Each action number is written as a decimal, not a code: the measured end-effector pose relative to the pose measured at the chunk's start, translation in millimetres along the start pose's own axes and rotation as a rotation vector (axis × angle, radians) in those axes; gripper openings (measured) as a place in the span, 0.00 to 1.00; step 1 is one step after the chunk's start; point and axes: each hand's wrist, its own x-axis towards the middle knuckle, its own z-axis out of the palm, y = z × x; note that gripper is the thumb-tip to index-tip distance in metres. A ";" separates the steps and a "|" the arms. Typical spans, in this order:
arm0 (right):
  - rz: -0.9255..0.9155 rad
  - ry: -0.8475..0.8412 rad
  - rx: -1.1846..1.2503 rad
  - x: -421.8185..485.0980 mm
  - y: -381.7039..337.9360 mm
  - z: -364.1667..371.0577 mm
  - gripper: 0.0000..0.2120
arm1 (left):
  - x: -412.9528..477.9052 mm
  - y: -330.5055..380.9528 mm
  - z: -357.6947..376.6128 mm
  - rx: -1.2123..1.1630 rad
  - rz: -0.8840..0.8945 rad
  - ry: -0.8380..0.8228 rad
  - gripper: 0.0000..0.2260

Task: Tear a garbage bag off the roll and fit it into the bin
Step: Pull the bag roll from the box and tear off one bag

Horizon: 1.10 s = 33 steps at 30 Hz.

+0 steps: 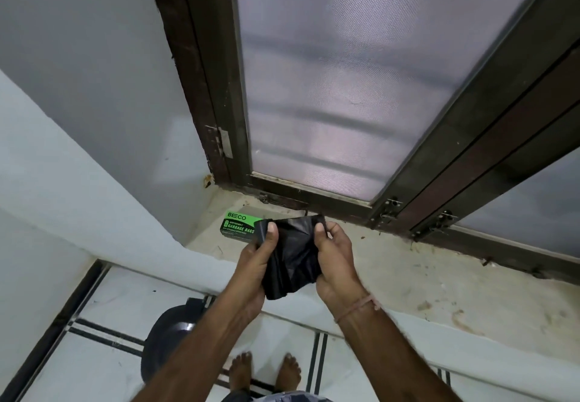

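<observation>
Now the left hand and right hand are gripping the crumpled black garbage bag, thumbs pressing on top, just right of the green box; the bin is standing below that box.

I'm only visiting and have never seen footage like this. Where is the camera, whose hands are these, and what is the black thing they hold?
There is no machine here. A person wears a wide-angle camera on the head, so you look down along their own arms. The left hand and the right hand both pinch a crumpled black garbage bag between thumb and fingers, above a stone window ledge. On the ledge, partly hidden by the bag, lies a green box of garbage bags. Down on the tiled floor stands a dark bin, near the person's bare feet.
</observation>
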 end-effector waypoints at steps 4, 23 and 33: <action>-0.005 0.010 0.009 -3.9 -6.3 2.1 0.16 | -5.7 -2.2 1.0 -0.047 -0.028 -0.049 0.30; -0.192 -0.216 -0.288 -13.2 11.4 -10.1 0.14 | -21.2 -1.4 -12.9 -0.004 0.037 -0.074 0.27; -0.183 -0.216 -0.277 -15.6 19.3 -22.2 0.09 | -29.6 -9.5 -16.3 -0.001 0.036 -0.041 0.27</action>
